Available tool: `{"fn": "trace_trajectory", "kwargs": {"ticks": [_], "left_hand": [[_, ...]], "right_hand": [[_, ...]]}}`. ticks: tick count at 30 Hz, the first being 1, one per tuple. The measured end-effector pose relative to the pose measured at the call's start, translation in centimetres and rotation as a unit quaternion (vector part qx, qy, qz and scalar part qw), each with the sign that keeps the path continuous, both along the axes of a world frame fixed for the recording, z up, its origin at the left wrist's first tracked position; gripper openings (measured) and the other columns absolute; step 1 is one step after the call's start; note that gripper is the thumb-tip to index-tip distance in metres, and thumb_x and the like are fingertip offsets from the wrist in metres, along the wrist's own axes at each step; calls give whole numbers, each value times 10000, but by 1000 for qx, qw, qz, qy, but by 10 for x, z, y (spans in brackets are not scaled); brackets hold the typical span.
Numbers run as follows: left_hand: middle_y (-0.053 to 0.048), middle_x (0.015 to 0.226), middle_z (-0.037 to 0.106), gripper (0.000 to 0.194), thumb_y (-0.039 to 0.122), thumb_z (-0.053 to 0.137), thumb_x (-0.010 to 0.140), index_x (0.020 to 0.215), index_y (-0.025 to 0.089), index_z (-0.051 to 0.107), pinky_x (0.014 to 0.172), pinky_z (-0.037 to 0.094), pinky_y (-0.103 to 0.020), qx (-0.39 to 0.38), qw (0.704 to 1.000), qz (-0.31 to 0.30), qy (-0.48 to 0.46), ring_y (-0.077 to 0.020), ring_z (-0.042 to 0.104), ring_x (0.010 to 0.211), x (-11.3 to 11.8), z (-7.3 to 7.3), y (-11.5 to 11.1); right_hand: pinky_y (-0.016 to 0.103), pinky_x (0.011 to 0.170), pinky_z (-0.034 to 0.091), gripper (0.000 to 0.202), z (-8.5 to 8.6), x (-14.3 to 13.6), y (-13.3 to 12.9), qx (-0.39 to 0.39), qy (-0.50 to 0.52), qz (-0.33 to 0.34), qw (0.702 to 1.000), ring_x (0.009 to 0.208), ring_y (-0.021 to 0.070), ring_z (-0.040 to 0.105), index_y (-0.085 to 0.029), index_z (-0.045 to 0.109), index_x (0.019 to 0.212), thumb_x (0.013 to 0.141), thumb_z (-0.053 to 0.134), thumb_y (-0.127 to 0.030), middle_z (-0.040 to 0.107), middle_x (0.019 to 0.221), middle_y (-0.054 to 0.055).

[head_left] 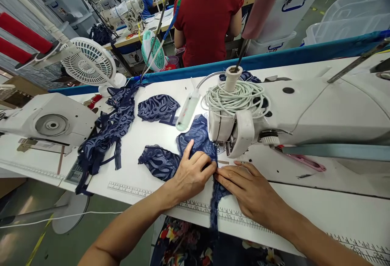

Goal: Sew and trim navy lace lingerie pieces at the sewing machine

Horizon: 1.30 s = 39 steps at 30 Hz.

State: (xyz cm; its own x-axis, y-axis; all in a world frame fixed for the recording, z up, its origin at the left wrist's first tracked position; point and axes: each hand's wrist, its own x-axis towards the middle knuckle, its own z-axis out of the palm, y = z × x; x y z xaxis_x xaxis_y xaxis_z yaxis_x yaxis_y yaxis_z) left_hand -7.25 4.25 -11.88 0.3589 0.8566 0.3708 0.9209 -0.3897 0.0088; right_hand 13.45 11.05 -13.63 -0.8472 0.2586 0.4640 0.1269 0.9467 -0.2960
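Observation:
Navy lace fabric lies under the head of a white sewing machine, and a narrow strip of it hangs over the table's front edge. My left hand rests on the lace left of the needle area, thumb and fingertips pinched at its edge. Just to the right, my right hand has its fingertips closed on the same edge, almost touching the left ones. The needle itself is hidden behind the machine head. Two cut lace cups, one upper and one lower, lie to the left.
A heap of navy lace pieces lies farther left beside another machine. A lamp and coiled cable sit by the machine head. Pink-handled scissors lie at right. A white fan and a person in red are beyond.

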Motion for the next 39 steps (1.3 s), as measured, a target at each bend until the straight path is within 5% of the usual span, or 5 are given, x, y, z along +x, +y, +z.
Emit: {"fn": "trace_trajectory", "kwargs": {"ticks": [14,21,27,32,39], "left_hand": [[-55,1112,699,270,54,487,890,1066,196,635,1121,37,-745,22,1000,-19,-6,-206,620,1028,-7,-6,11],[-53,930,692,257,87,465,884,1070,173,621,1114,180,-697,30,999,-21,8,-217,622,1000,-17,-10,36],[-84,986,663,202,76,475,864,957,170,628,1152,186,-648,30,997,73,1,-246,583,1094,-9,7,20],[-10,795,619,258,26,407,874,894,182,611,1186,216,-558,-16,1000,9,4,-155,603,822,-8,7,14],[-23,881,648,269,61,470,858,1038,206,608,1128,280,-559,-60,998,3,-35,-168,601,887,-15,0,15]], "right_hand": [[429,1097,260,531,-3,2,5,20,-26,-36,999,1073,198,586,-167,640,1182,740,417,26,669,1229,48],[466,1021,327,603,-5,-1,14,65,-82,-64,992,1011,220,601,-118,583,1293,763,368,72,626,1303,93],[488,1070,291,666,-3,-5,12,82,-105,-78,988,1045,233,583,-120,549,1332,723,379,89,563,1382,105],[472,1097,265,620,1,-6,6,54,-84,-72,992,1003,225,588,-139,609,1255,704,411,64,635,1274,79],[469,1105,229,631,1,-1,5,8,-64,-44,997,1076,219,566,-188,633,1228,683,428,54,655,1214,52]]}}
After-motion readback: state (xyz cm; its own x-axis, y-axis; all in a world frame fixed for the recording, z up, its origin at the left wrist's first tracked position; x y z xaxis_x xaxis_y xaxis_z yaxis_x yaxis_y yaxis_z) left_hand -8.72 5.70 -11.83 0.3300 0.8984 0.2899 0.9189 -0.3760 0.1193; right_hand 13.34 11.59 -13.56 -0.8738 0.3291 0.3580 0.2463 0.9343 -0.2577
